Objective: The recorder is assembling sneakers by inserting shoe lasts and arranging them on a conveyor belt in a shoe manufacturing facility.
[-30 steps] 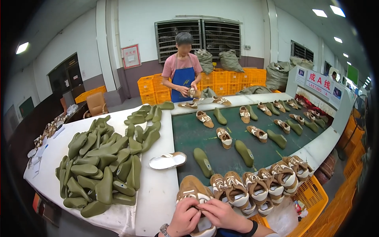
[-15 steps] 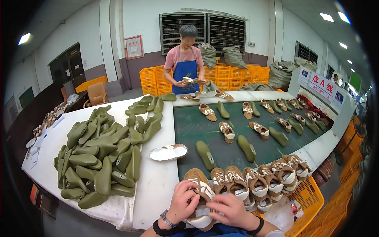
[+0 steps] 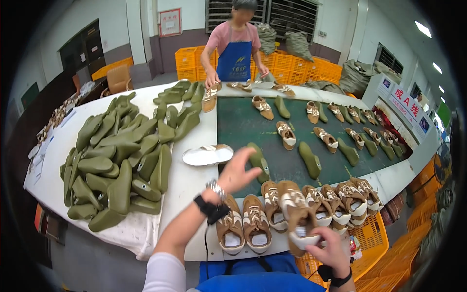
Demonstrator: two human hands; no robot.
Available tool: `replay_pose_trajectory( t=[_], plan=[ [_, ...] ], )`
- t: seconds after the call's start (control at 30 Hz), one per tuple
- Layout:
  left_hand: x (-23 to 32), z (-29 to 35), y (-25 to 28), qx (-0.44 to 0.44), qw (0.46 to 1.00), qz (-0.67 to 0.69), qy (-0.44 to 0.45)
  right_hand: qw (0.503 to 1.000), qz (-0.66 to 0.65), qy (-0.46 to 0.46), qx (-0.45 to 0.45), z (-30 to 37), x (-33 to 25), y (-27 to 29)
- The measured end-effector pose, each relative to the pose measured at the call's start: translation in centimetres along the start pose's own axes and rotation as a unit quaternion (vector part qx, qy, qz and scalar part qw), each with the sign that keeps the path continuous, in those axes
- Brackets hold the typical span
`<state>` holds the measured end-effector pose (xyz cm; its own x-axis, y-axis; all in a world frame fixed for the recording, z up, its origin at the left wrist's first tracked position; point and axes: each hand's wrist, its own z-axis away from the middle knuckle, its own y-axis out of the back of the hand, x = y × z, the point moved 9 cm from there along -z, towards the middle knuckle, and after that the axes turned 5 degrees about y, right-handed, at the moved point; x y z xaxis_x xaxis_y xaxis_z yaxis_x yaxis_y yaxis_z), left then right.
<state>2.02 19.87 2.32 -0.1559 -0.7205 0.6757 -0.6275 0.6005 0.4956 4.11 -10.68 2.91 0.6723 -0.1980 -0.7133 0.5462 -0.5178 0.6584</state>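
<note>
My left hand (image 3: 237, 174) reaches out over the table with thumb and fingers apart. It is nearest to a green shoe last (image 3: 259, 165) on the dark green belt; I cannot tell if the fingertips touch it. In my right hand (image 3: 332, 249) is the heel of a brown and white sneaker (image 3: 291, 197), tilted and raised in front of the shoe row. Two more sneakers stand side by side near the table edge, a left one (image 3: 229, 226) and a right one (image 3: 256, 224). A sneaker lying on its side, white sole showing (image 3: 206, 155), rests left of the belt.
A big pile of green lasts (image 3: 116, 165) covers the left of the white table (image 3: 182, 219). Sneakers (image 3: 340, 197) line the near right edge above an orange crate (image 3: 372, 243). Across the table a co-worker in a blue apron (image 3: 235, 61) touches a sneaker (image 3: 210, 99).
Both hands have left the sneaker at the near edge, which now stands beside another. My left hand has moved forward; my right holds up another sneaker. The co-worker has lowered a sneaker to the table.
</note>
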Motion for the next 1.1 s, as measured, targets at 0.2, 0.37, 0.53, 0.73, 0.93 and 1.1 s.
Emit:
replay_pose_trajectory(
  t=[0.2,0.37,0.53,0.73,0.93,1.1],
  plan=[
    [-22.0,0.5,2.1,-0.169,0.850,-0.403,0.293,0.986,0.059,-0.115,0.109,3.1,2.9,4.5],
    [-30.3,3.1,5.2,-0.163,0.809,-0.466,0.319,0.980,0.091,-0.114,0.136,3.2,4.2,5.6],
    [-27.0,-3.7,4.4,-0.150,0.807,-0.548,0.161,0.968,0.095,-0.161,0.167,2.4,5.8,6.4],
    [-37.0,-2.7,5.8,-0.260,0.793,-0.434,0.340,0.971,0.086,-0.172,0.145,-0.2,5.2,5.1],
    [-39.3,-1.8,5.7,-0.256,0.808,-0.372,0.379,0.996,0.066,0.053,0.010,-14.0,0.2,4.0],
    [-37.9,0.9,4.4,-0.248,0.811,-0.351,0.396,0.962,0.087,0.254,-0.042,-28.7,-3.1,-1.2]
  ],
)
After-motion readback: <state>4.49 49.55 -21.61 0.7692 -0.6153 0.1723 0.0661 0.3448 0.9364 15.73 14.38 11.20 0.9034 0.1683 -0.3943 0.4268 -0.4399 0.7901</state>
